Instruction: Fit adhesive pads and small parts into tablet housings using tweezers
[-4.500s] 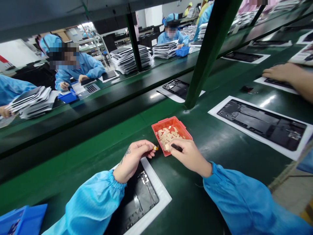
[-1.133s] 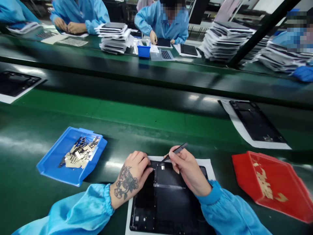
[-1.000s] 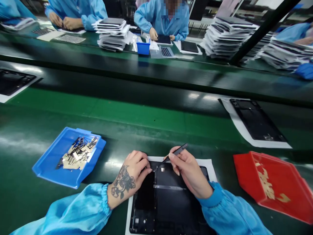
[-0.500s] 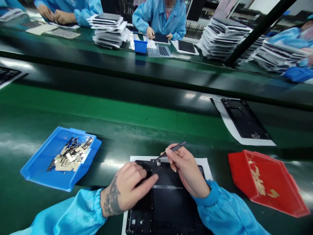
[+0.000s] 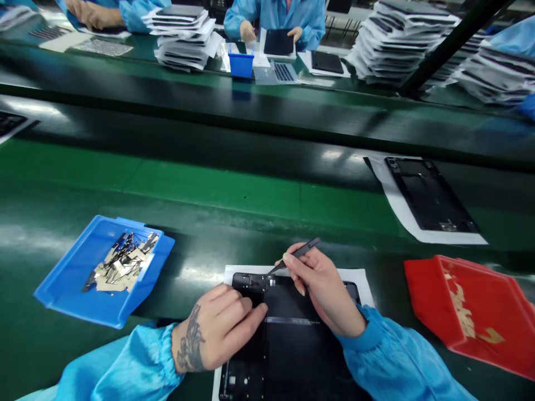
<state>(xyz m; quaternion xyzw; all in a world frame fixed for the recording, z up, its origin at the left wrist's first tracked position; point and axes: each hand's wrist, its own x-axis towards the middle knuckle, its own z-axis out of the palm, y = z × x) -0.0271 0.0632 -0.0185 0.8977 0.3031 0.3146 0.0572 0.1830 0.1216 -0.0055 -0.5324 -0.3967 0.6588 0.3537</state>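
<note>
A black tablet-like housing [image 5: 309, 356] lies on a white sheet [image 5: 232, 271] right before me. My right hand [image 5: 320, 284] pinches dark tweezers [image 5: 298, 252], their tip touching down by a small metallic part [image 5: 272, 283] near the housing's far edge. Across the left side of the housing rests my left hand [image 5: 221, 328], its thumb stretched out and the other fingers loosely bent, with nothing seen in it. Its fingertips are partly hidden. A thin pale strip [image 5: 292, 321] runs crosswise over the housing between the hands.
A blue bin [image 5: 71, 284] with thin scraps [image 5: 123, 267] stands at left. The red bin [image 5: 497, 312] at right holds tan pieces. Another housing [image 5: 430, 195] lies on paper beyond it. Across the line, co-workers sit among stacks [image 5: 184, 39] of sheets and panels.
The camera view has shifted slightly. My left thumb has drawn closer to the bent fingers. The tweezers stay in my right hand at nearly the same spot on the housing.
</note>
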